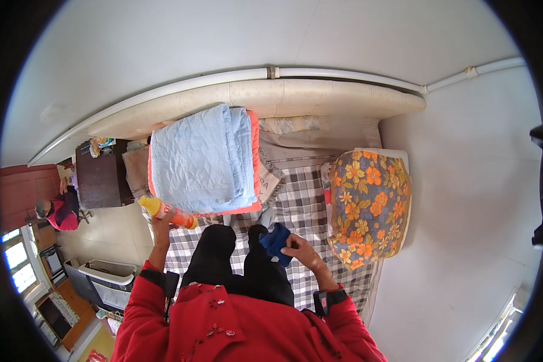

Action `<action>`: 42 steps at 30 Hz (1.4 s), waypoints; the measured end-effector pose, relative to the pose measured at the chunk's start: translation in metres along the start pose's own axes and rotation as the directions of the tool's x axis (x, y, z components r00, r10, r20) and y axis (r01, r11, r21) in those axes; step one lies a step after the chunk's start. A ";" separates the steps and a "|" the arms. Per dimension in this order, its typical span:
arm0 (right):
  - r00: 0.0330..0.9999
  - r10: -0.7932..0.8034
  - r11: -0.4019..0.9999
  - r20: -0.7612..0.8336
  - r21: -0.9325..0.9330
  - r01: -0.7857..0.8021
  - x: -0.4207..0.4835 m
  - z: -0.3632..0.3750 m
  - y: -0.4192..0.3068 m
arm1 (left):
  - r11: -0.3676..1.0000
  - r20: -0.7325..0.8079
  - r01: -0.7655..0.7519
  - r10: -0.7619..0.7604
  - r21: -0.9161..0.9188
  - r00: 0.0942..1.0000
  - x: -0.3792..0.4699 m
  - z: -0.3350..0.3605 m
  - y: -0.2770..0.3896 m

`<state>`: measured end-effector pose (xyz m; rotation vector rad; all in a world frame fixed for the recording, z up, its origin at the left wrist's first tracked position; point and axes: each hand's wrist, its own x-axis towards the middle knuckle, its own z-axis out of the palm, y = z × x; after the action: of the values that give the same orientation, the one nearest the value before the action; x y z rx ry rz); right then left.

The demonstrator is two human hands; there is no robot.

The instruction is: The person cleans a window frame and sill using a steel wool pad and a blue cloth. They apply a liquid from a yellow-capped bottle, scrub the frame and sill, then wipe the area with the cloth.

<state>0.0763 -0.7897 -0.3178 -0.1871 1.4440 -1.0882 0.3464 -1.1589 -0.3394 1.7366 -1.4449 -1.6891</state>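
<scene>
My left hand grips an orange plastic bottle with a yellow cap, tilted beside the near edge of a folded stack of bedding. In my right hand is a crumpled dark blue cloth, held in front of my knee. I am on a bed covered with a checked sheet. Before me lies a folded light blue quilt on top of a coral-red one. To the right, a floral-patterned cloth covers a bulky pile.
A padded cream headboard runs along the wall below a white pipe. A dark cabinet stands left of the bed, with small items on top. Another person is at the far left. A grey-and-white bin-like container is on the floor.
</scene>
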 end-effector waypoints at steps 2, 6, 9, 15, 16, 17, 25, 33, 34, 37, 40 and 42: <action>1.000 -0.010 0.998 -0.023 0.058 0.011 -0.007 -0.009 0.000 | 1.000 -0.037 0.003 -0.003 -0.007 0.999 0.005 -0.006 -0.002; 0.991 0.133 0.959 0.004 0.250 -0.130 -0.014 -0.006 0.001 | 1.000 -0.084 0.005 -0.007 -0.023 0.996 0.017 -0.011 -0.013; 0.992 0.057 0.842 0.116 0.528 -0.110 -0.001 0.016 0.002 | 0.998 -0.081 0.017 -0.022 -0.059 0.996 0.028 -0.017 -0.025; 0.952 0.072 0.801 0.296 0.552 -0.232 0.058 0.077 0.004 | 0.994 -0.022 0.109 -0.109 -0.015 0.994 0.064 -0.044 -0.054; 0.946 0.102 0.796 0.308 0.544 -0.263 0.065 0.090 0.007 | 0.994 -0.039 0.107 -0.108 -0.036 0.993 0.068 -0.052 -0.060; 0.940 0.118 0.787 0.321 0.547 -0.286 0.077 0.100 0.009 | 0.994 -0.058 0.103 -0.105 -0.041 0.993 0.079 -0.060 -0.065; 0.840 0.265 0.791 0.474 0.391 -0.470 0.127 0.167 0.072 | 0.987 -0.272 0.088 -0.121 -0.131 0.955 0.194 -0.182 -0.131; 0.791 0.359 0.721 0.496 0.390 -0.572 0.153 0.202 0.130 | 0.976 -0.400 0.045 -0.129 -0.213 0.907 0.350 -0.326 -0.187; 0.795 0.368 0.737 0.482 0.371 -0.566 0.156 0.204 0.135 | 0.965 -0.466 0.045 -0.166 -0.260 0.869 0.366 -0.340 -0.192; 0.765 0.408 0.693 0.499 0.376 -0.615 0.164 0.209 0.147 | 0.975 -0.469 -0.040 -0.070 -0.219 0.880 0.406 -0.377 -0.203; 0.754 0.427 0.685 0.499 0.366 -0.630 0.171 0.212 0.157 | 0.996 -0.516 -0.071 0.030 -0.059 0.856 0.433 -0.404 -0.212; 0.741 0.444 0.673 0.503 0.359 -0.647 0.174 0.213 0.165 | 0.979 -0.440 -0.161 0.092 -0.122 0.893 0.444 -0.418 -0.215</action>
<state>0.2953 -0.9243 -0.5097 0.4056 0.7252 -0.8179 0.7122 -1.5902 -0.6530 1.7458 -1.1606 -1.2100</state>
